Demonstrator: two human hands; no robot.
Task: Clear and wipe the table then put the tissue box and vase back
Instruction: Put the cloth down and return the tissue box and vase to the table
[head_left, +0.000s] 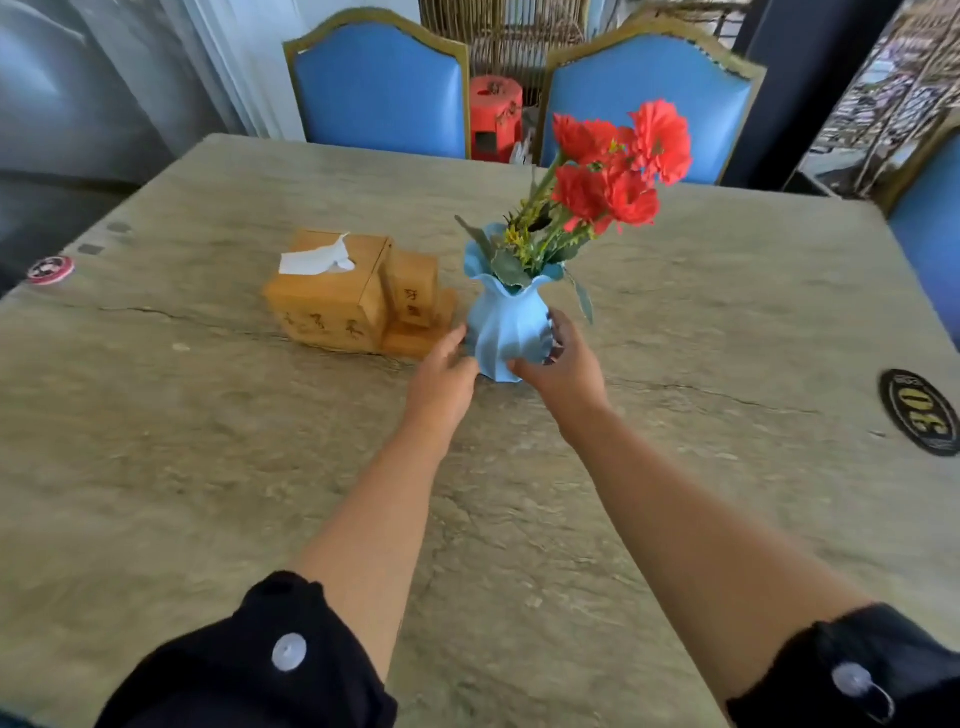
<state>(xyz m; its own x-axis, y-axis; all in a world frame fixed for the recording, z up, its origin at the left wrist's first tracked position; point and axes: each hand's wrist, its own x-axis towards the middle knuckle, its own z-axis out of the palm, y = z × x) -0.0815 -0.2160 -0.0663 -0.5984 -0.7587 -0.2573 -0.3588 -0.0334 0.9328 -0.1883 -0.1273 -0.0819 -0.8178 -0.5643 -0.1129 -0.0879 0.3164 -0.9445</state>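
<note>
Head view: the vase (506, 332) stands upright mid-table (208, 467), just right of the tissue box (332, 296). The right hand (563, 364) curls its fingers (556, 332) round the vase's belly to steady the top-heavy flowers (618, 171). The left hand (441, 374) lies straight-fingered against the other side, likely as a brace. Whether the vase is arriving or leaving, I cannot tell.

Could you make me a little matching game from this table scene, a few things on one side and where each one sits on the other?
Things:
1. vase
2. tissue box
3. black oval sign
4. red round sticker

Places:
A. far left edge of the table
B. between the left hand and right hand
C. right edge of the table
D. just left of the vase

Pairs: 1-B, 2-D, 3-C, 4-A
</note>
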